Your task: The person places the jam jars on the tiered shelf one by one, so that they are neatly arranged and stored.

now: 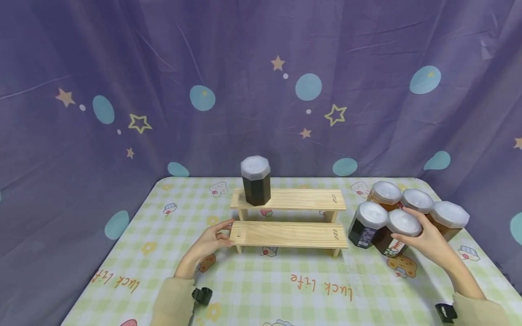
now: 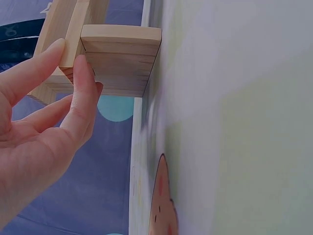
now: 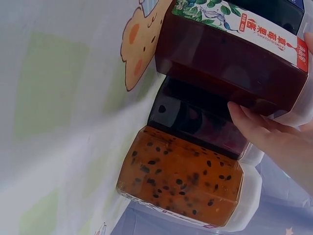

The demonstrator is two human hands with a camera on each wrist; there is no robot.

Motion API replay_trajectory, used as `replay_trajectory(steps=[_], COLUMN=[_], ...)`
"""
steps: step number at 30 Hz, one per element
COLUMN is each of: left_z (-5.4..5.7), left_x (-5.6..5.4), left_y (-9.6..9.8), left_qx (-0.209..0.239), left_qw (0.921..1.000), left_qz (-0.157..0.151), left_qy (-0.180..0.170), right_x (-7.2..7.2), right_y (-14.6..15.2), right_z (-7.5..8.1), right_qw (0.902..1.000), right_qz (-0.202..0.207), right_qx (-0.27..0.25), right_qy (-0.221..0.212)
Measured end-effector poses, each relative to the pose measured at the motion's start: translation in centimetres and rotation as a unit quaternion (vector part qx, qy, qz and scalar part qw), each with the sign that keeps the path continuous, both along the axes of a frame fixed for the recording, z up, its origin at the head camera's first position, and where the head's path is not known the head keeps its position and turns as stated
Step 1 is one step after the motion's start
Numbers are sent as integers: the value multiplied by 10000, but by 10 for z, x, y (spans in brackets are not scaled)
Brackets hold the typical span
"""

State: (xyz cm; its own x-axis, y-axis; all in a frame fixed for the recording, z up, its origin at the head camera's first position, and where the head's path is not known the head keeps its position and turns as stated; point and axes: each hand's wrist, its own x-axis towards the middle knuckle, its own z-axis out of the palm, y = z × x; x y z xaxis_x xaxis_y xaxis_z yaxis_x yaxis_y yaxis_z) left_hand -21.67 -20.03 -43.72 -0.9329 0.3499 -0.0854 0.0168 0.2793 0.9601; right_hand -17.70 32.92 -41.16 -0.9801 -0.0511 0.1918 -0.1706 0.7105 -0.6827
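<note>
A two-step wooden rack [image 1: 289,234] stands mid-table. My left hand [image 1: 208,242] pinches the left end of its lower step; in the left wrist view the thumb and fingers lie on either side of the board's end [image 2: 74,49]. On the rack's upper step, toward the left, stands a dark jar [image 1: 258,188] with a white lid. At the right, my right hand [image 1: 430,237] grips the lid of a dark red jam jar [image 1: 397,226]. That jar's white and green label [image 3: 264,34] shows in the right wrist view.
Around the held jar stand a dark jar [image 1: 363,231] on its left, an amber jar [image 1: 383,194] and another lidded jar [image 1: 417,201] behind, and a brown-orange jar [image 1: 448,217] to its right. A checked cloth [image 1: 253,290] covers the table; a purple curtain [image 1: 244,45] hangs behind.
</note>
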Motion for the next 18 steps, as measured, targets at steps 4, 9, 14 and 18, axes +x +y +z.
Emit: replay_trajectory(steps=[4, 9, 14, 18], left_z=[1, 2, 1, 0], left_x=[1, 1, 1, 0], left_y=[0, -1, -1, -1], left_qx=[-6, -37, -39, -15], left_qw=[10000, 10000, 10000, 9999], left_qz=[-20, 17, 0, -47], left_qy=[18, 28, 53, 88], right_x=[0, -1, -1, 0], right_y=[-1, -2, -3, -5], right_z=[0, -3, -5, -6], right_qw=[9999, 9996, 9986, 9973], right_qz=[-96, -250, -420, -595], right_qx=[52, 65, 29, 52], right_qy=[-12, 150, 318, 428])
